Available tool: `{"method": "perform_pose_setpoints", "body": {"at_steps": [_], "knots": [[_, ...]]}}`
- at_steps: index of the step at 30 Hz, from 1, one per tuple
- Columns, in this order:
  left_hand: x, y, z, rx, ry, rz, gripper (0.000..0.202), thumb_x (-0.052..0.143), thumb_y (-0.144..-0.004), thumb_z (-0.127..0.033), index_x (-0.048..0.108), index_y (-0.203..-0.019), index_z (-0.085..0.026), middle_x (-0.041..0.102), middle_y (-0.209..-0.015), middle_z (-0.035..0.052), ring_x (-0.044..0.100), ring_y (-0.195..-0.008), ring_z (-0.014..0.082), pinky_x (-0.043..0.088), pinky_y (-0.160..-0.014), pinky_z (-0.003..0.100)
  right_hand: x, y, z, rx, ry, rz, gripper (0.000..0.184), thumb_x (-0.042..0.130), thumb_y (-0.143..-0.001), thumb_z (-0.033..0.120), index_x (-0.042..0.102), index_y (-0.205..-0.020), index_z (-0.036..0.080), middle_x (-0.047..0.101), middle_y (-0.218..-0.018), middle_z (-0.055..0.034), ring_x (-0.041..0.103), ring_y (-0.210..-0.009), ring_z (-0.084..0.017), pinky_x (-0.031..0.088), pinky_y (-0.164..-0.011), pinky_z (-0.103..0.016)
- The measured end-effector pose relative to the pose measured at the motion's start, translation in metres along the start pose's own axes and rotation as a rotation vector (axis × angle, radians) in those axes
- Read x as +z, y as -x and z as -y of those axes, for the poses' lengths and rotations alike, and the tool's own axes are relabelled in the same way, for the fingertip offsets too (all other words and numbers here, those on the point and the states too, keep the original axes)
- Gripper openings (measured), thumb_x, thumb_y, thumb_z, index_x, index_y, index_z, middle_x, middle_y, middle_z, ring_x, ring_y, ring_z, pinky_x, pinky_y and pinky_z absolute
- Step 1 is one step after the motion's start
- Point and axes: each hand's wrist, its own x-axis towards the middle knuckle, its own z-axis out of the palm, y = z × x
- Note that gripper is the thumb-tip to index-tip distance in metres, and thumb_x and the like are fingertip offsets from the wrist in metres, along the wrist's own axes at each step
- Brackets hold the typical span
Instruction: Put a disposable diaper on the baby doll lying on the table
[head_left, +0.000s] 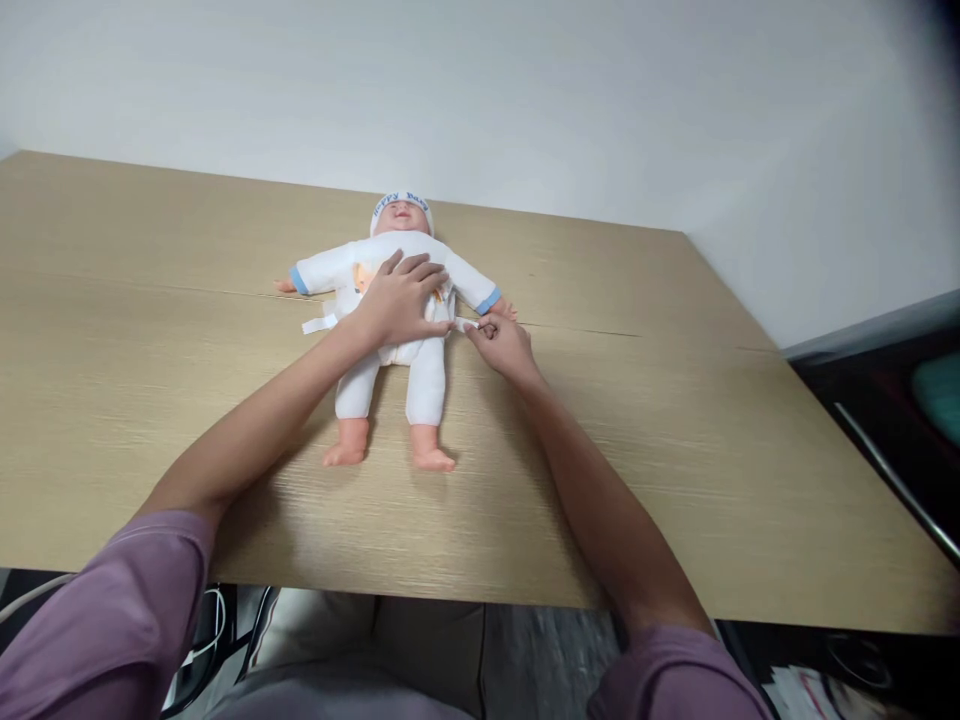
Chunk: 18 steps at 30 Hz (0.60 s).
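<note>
A baby doll in a white suit with blue cuffs and a white cap lies on its back on the wooden table, head toward the wall. My left hand rests flat on the doll's belly, fingers stretched out. Beside the doll's hip, my right hand pinches a small white tab that sticks out from the doll's waist. Another white tab juts out at the doll's other side, untouched.
The table runs wide to both sides, with a seam across its middle. A white wall stands behind it. Dark furniture with a metal bar sits at the right. Cables hang below the table's front edge.
</note>
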Motion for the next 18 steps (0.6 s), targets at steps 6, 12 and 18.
{"method": "perform_pose_setpoints", "body": {"at_steps": [6,12,18], "knots": [[-0.001,-0.001,-0.002,-0.025,0.006,0.021,0.08,0.08,-0.095,-0.061,0.069,-0.161,-0.016,0.066,-0.169,0.018,0.049,-0.167,0.0449,0.023,-0.145,0.067,-0.014,-0.006,0.012,-0.123,-0.414,0.069,0.042,0.071,-0.094,0.065,0.061,-0.079,0.026,0.067,-0.078,0.0003,0.065,-0.079,-0.021,0.053,-0.082,-0.035],[0.002,-0.001,-0.003,-0.042,0.044,0.012,0.085,0.08,-0.092,-0.054,0.064,-0.165,-0.012,0.065,-0.168,0.0218,0.048,-0.168,0.0455,0.022,-0.144,0.065,0.01,-0.033,0.059,-0.295,-0.52,0.092,0.043,0.074,-0.096,0.065,0.059,-0.084,0.027,0.064,-0.081,0.002,0.062,-0.079,-0.018,0.054,-0.08,-0.032],[0.007,-0.003,0.005,-0.069,0.196,0.0,0.118,0.086,-0.082,-0.047,0.035,-0.179,-0.005,0.061,-0.171,0.0272,0.046,-0.169,0.0455,0.02,-0.145,0.066,0.039,-0.021,0.076,-0.302,-0.509,-0.054,0.037,0.069,-0.104,0.063,0.06,-0.098,0.028,0.066,-0.09,0.0004,0.063,-0.08,-0.019,0.058,-0.079,-0.034]]}}
